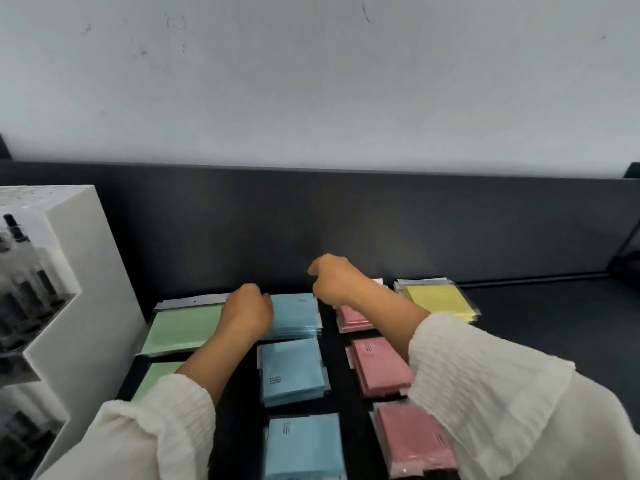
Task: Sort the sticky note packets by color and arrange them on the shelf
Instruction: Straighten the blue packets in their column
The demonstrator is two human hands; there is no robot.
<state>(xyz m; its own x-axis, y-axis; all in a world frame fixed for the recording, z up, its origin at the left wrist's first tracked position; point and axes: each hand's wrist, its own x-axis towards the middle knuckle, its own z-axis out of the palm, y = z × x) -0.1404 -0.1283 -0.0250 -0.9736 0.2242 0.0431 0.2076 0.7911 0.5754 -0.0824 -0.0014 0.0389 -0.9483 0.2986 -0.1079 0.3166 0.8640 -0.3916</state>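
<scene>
Left hand (247,317) grips the mid-frame blue stack (294,315), right hand (332,282) grip I cannot tell; a quick pull could slide packets onto the green stack (183,329).

This looks like a shop, most likely a stationery display. Cellophane-wrapped packets (294,372) lie in stacks ranked by colour (green, blue, pink, yellow) on a dark shelf (536,341) with a low back panel (346,216) under a plain wall (311,81). At the left a white tiered stand (86,271) holds rows of small bottles (20,271) — stock set out for sale.
</scene>
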